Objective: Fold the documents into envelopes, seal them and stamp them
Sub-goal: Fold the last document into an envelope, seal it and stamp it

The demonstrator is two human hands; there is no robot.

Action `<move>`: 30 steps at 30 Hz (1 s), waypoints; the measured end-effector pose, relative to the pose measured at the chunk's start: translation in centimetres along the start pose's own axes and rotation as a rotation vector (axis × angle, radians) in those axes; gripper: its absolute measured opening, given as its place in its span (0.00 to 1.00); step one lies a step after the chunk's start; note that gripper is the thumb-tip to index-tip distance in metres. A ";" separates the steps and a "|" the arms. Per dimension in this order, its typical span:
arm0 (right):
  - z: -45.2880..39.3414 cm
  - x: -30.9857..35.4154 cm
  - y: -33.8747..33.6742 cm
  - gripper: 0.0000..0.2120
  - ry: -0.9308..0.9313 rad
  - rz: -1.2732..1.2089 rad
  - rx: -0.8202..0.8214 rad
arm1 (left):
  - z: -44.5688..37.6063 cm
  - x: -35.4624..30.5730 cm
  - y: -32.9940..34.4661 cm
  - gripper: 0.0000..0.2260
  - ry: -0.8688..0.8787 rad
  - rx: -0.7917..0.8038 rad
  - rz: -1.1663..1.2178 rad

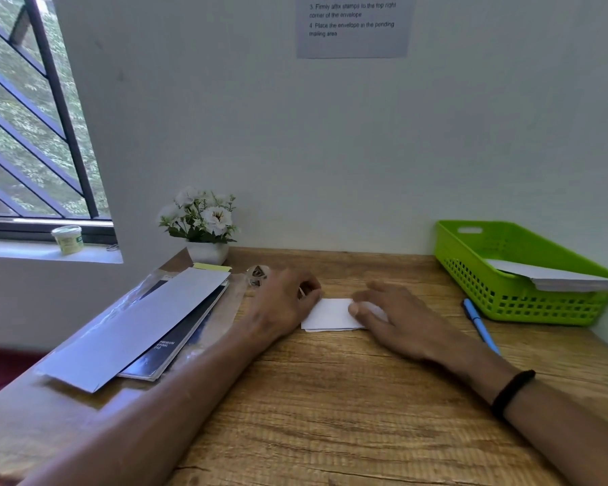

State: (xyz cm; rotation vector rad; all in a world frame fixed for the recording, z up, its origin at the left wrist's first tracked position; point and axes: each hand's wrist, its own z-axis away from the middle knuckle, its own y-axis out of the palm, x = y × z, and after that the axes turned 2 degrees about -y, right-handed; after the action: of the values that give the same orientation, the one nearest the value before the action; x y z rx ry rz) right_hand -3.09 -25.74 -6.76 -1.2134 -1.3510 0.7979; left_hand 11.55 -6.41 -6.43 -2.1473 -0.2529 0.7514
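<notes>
A small folded white document [330,314] lies flat on the wooden desk [330,398], in the middle near the wall. My left hand [285,303] sits at its left edge, fingers curled with the tips pinching that edge. My right hand [386,315] lies flat over the paper's right part, fingers straight and pressing it down. A long white envelope [137,327] rests on a dark notebook [176,342] at the left. Small stamps [257,275] lie just beyond my left hand.
A green plastic basket [520,275] with white envelopes [558,278] inside stands at the right by the wall. A blue pen [479,324] lies beside it. A white flower pot [206,236] stands at the back left. An instruction sheet [353,26] hangs on the wall.
</notes>
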 end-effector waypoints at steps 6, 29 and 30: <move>-0.4 0.1 0.8 0.37 0.052 0.156 0.185 | -0.1 0.3 0.8 0.12 -0.009 0.061 -0.043; 1.2 9.2 2.1 0.18 -0.473 0.166 -0.310 | 7.7 6.9 -9.1 0.32 -0.574 -0.213 -0.487; 0.9 10.1 2.3 0.18 -0.506 0.174 -0.321 | 8.4 7.4 -9.4 0.35 -0.648 -0.190 -0.497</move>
State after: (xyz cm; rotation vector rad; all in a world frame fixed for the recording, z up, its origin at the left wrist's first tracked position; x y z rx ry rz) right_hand -2.27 -15.41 -6.30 -1.4525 -1.8554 1.0908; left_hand 13.15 8.12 -6.41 -1.8226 -1.1866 1.1260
